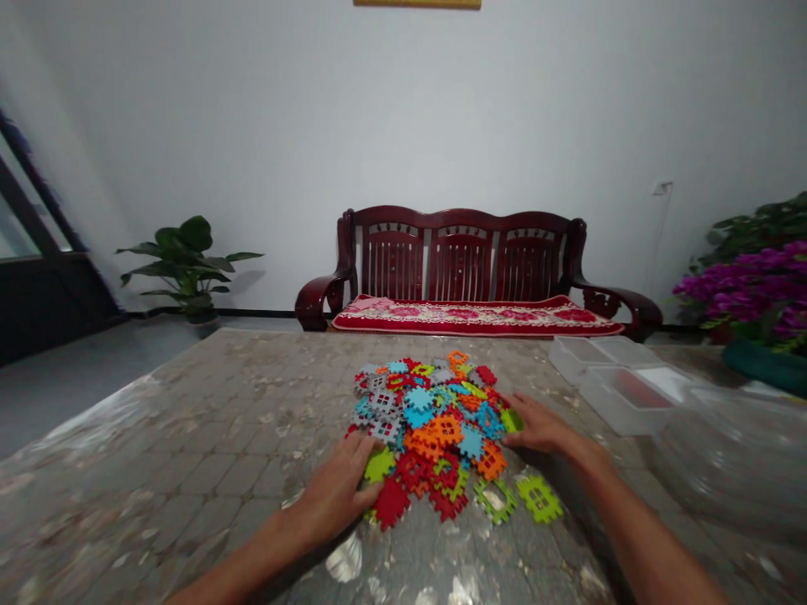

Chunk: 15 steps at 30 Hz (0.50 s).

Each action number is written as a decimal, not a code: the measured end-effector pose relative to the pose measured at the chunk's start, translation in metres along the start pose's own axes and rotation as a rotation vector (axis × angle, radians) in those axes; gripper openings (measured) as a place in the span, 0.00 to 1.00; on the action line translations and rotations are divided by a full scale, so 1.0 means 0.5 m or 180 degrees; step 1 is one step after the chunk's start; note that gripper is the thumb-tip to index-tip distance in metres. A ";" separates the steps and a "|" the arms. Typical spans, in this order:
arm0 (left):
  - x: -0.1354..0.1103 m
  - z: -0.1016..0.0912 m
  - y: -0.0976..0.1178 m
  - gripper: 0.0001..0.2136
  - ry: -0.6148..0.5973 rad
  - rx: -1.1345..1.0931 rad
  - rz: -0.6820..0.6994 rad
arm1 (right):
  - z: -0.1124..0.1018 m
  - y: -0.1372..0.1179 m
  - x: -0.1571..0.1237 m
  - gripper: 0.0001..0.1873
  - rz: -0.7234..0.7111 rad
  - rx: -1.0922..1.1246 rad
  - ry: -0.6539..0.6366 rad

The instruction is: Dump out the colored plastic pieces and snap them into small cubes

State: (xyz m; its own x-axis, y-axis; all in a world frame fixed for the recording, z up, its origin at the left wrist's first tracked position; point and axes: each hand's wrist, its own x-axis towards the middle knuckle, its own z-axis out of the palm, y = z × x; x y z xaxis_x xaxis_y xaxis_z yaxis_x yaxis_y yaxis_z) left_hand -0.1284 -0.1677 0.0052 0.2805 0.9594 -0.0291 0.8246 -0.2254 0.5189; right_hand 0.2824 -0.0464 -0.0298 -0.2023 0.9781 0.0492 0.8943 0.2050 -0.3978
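Note:
A heap of flat interlocking plastic pieces [421,420] with toothed edges lies on the table, in red, orange, blue, grey and lime green. Against the heap's left side rests my left hand [337,486], thumb apart from the fingers, with a lime green piece [379,465] between them. My right hand [540,425] curves along the right side, its thumb and fingers parted around another lime green piece [511,420]. Neither hand visibly lifts anything. A green window-shaped piece [540,498] and a green frame piece [495,500] lie at the heap's near right edge.
Clear plastic boxes [621,395] and a transparent container [731,454] stand on the right of the patterned table [208,437]. Purple flowers [750,290] are at the far right. Behind are a dark red wooden bench [463,265] and a potted plant [189,265].

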 end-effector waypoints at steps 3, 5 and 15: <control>-0.006 0.008 0.007 0.37 -0.0224 0.0132 0.0058 | -0.001 -0.008 0.005 0.39 -0.0231 -0.0031 0.0138; -0.005 0.014 0.009 0.39 -0.0279 0.0220 0.0157 | -0.003 -0.014 0.005 0.34 -0.0288 -0.0116 0.0261; 0.037 0.034 0.009 0.15 0.0095 0.0308 0.0275 | -0.004 -0.053 0.011 0.15 0.0103 -0.0302 0.0599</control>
State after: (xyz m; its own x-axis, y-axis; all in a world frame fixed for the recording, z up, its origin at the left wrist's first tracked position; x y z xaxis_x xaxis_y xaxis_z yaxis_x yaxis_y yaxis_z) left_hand -0.1112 -0.1538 -0.0076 0.3391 0.9400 0.0383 0.8419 -0.3214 0.4335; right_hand 0.2582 -0.0463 -0.0171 -0.1027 0.9720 0.2115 0.9345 0.1671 -0.3144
